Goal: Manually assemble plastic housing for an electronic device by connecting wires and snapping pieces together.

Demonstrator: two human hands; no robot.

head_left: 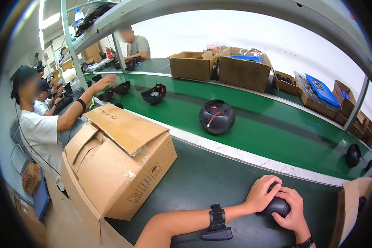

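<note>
At the lower right, both hands are closed around a smooth black rounded casing [278,206] on the dark green worktop [186,186]. My left hand [262,194] reaches over its far left side. Curled against its right side is my right hand [294,209], with the fingertips of both hands meeting near the top. The fingers cover much of the casing, and its underside is hidden. Beyond the worktop, a black round shell [217,117] with a red-and-white wire lies on the green conveyor belt [268,132].
A large cardboard box [140,182] stands to my left, and a cardboard flap [351,206] rises at the right. Black half shells [154,94] sit farther along the belt. A co-worker's hand [105,82] reaches over it. Open cartons [244,74] line the far side beneath an overhead beam [235,6].
</note>
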